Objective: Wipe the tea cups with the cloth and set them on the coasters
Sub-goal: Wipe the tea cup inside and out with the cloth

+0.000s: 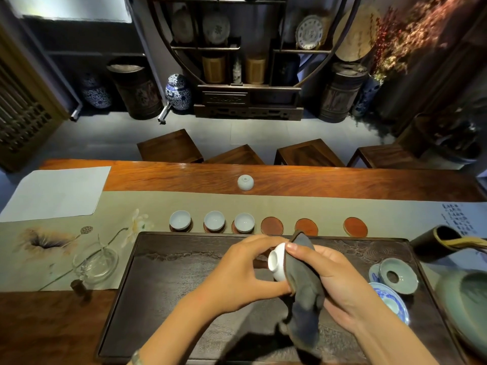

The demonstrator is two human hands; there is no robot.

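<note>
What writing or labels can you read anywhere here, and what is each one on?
Nothing here can be quoted as it reads.
Columns of dark calligraphy on the table runner, far right end: too small and blurred to read.
A small dark mark on the base of the upturned tea cup on the bare wood: too small to read.
Vertical markings on the round woven fan on the shelf: blurred, unreadable.

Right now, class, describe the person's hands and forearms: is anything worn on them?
Both the left hand and the right hand are bare, with no gloves and no rings visible. The forearms are bare too; no sleeves show. A greyish wristband sits on the left wrist at the bottom edge; its details are cut off.
</note>
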